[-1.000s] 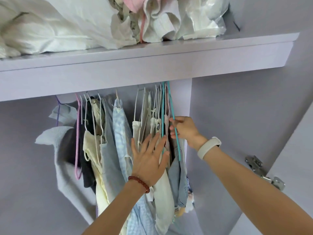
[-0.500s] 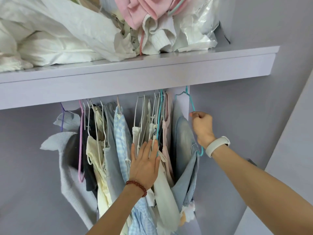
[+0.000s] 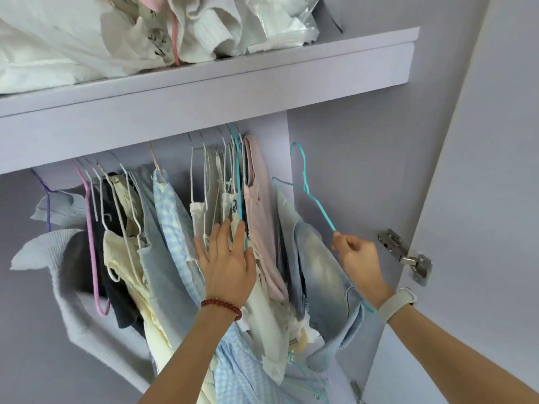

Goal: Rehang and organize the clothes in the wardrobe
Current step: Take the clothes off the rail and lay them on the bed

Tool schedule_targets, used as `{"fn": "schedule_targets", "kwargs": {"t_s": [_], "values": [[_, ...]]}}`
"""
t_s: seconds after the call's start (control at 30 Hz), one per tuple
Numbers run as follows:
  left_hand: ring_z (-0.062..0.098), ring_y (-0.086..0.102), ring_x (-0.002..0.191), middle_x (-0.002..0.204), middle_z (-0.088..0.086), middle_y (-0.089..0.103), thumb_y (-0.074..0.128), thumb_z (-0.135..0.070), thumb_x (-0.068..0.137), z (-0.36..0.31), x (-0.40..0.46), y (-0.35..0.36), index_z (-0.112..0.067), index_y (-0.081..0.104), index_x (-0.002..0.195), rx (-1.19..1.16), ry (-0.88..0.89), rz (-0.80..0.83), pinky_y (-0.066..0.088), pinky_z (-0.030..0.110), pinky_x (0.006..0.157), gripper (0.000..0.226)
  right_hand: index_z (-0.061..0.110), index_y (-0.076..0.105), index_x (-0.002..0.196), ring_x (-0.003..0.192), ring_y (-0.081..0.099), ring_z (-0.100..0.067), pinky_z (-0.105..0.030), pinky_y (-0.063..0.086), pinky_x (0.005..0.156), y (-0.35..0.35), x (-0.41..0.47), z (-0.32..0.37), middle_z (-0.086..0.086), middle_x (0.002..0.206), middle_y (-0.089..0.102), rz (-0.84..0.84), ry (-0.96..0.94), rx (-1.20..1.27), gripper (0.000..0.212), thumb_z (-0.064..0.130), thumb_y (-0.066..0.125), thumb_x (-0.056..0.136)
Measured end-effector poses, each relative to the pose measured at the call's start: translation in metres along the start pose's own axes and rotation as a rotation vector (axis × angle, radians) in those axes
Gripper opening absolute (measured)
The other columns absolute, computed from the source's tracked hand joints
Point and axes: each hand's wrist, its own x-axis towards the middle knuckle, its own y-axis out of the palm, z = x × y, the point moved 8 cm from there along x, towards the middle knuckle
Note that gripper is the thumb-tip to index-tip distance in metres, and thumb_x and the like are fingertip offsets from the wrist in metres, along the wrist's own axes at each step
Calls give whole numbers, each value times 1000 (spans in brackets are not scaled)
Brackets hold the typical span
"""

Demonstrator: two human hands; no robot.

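A row of clothes on wire hangers [image 3: 204, 205] hangs under the lilac shelf, the rail itself hidden. My left hand [image 3: 227, 263] lies flat with spread fingers against the cream and checked garments in the middle. My right hand [image 3: 357, 258] pinches the arm of a teal hanger [image 3: 309, 193] that carries a light blue denim garment [image 3: 323, 284]. That hanger is off the rail, its hook free in the air to the right of the row, in front of the wardrobe's side panel.
The shelf [image 3: 262, 83] above holds piled white bedding, plastic bags and clothes. A grey knit [image 3: 67, 272] and a pink hanger [image 3: 93, 243] hang at the left. The open door [image 3: 481, 199] with its metal hinge [image 3: 405, 255] stands at the right.
My right hand has lifted the teal hanger with the denim garment off the rail and drawn it out to the right and down. My left hand stays pressed on the hanging clothes.
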Motion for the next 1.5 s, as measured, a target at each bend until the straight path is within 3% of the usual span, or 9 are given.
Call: {"fn": "schedule_targets", "kwargs": {"t_s": [0.17, 0.3, 0.4, 0.5, 0.63, 0.87, 1.1, 1.37, 1.5], "values": [[27, 31, 131, 131, 13, 51, 38, -19, 85, -56, -24, -15, -16, 46, 124, -234, 196, -68, 10, 53, 112, 40, -6, 58, 57, 45, 39, -7, -17, 30, 47, -40, -47, -36, -6, 46, 42, -1, 25, -251, 40, 16, 56, 90], [25, 43, 125, 140, 11, 41, 38, -24, 93, -93, -65, 20, -12, 43, 134, -571, 257, 283, 42, 42, 101, 43, -7, 59, 60, 43, 39, -6, -14, 30, 47, -78, -102, -50, 5, 40, 41, 16, 62, -380, 38, 16, 56, 90], [30, 37, 130, 143, 14, 37, 30, -41, 92, -112, -108, 54, -8, 37, 139, -574, 278, 528, 34, 44, 107, 57, -5, 56, 61, 41, 30, -9, -17, 26, 45, -109, -162, -55, 7, 38, 34, -2, 100, -468, 39, 21, 56, 90], [33, 53, 111, 120, 11, 56, 28, -43, 90, -138, -149, 63, -16, 47, 127, -584, 441, 606, 42, 55, 93, 49, -5, 54, 60, 44, 26, -9, -20, 24, 46, -147, -224, -57, 7, 42, 30, -81, 143, -549, 39, 22, 58, 89], [26, 56, 78, 81, 6, 57, 35, -37, 89, -173, -200, 46, -25, 54, 91, -775, 571, 657, 40, 36, 77, 22, 5, 55, 56, 47, 29, -13, -19, 27, 48, -186, -308, -54, -2, 45, 39, -155, 205, -676, 43, 36, 57, 87], [8, 51, 71, 74, -4, 52, 41, -46, 82, -240, -300, -3, -29, 53, 89, -1153, 638, 974, 40, 22, 67, 22, 16, 62, 63, 52, 46, -19, -23, 35, 51, -263, -441, -38, 2, 50, 54, -429, 337, -881, 45, 55, 43, 77], [6, 49, 63, 70, -12, 49, 66, -13, 84, -360, -349, -78, -8, 69, 78, -1314, 726, 1034, 36, 11, 59, 9, 16, 58, 59, 61, 49, 4, -8, 34, 52, -336, -550, -5, 15, 51, 40, -773, 481, -1025, 33, 40, 61, 81], [17, 51, 62, 74, 10, 62, 66, -6, 80, -491, -438, -164, -5, 71, 77, -1452, 1109, 986, 37, 23, 74, 6, 14, 68, 81, 42, 43, -13, -27, 38, 47, -386, -677, 9, 6, 45, 47, -1130, 663, -1030, 8, 19, 64, 85], [23, 59, 64, 71, 12, 63, 64, -7, 78, -535, -464, -175, -3, 70, 74, -1512, 1181, 948, 22, -4, 84, 8, 13, 70, 85, 38, 44, -21, -10, 28, 46, -401, -686, 2, -2, 41, 49, -1106, 664, -1017, 26, 31, 51, 85]]}}
